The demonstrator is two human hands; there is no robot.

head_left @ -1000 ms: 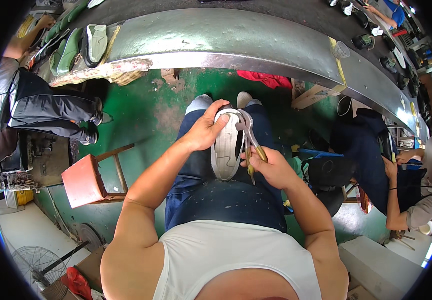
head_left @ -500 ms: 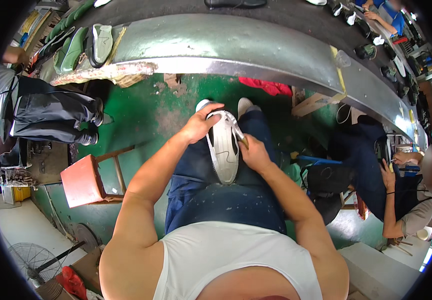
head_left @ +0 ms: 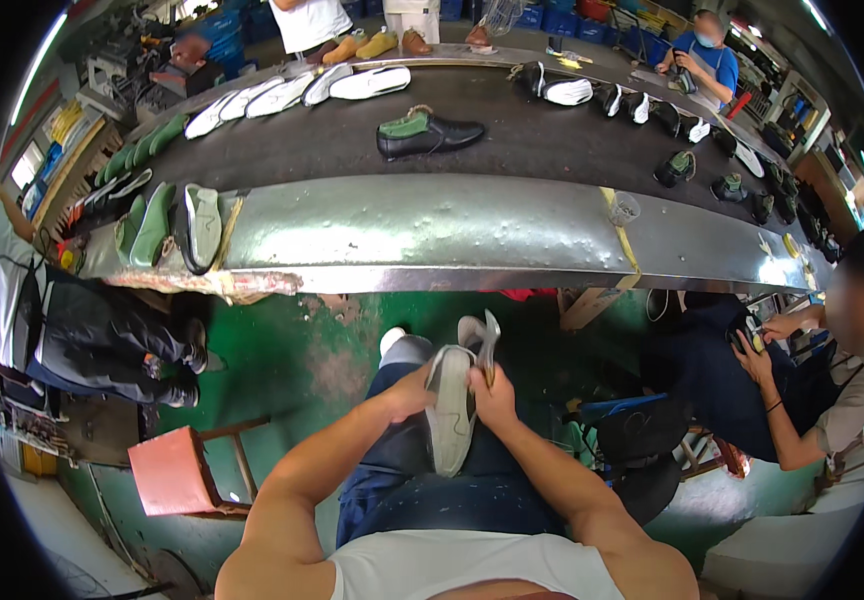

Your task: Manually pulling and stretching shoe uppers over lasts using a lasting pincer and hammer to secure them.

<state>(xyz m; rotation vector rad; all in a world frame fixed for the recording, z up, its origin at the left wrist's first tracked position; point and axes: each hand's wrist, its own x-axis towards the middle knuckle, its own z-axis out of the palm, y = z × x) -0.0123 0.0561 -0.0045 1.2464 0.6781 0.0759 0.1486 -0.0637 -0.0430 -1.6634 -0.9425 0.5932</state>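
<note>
A shoe [head_left: 452, 415] lies sole up over my lap, its pale grey sole facing me and its toe end hidden from clear view. My left hand [head_left: 409, 393] is closed on the left edge of the shoe, its fingers a little blurred. In my right hand [head_left: 495, 398], against the shoe's right side, is a hand tool with a curved silver metal head [head_left: 492, 338]. The tool's head stands up past the far end of the shoe, and my fist hides most of its handle.
Ahead runs a metal-edged bench [head_left: 432, 225] with a dark belt bearing a black shoe [head_left: 427, 133] and several pale soles [head_left: 282, 95]. A red-topped stool [head_left: 177, 472] stands left. A seated person [head_left: 772, 370] works at right; another person [head_left: 102, 320] stands left.
The view has tilted up, showing more of the bench. My left hand has moved from the shoe's far end down its left side. The tool's head has swung from across the shoe to upright.
</note>
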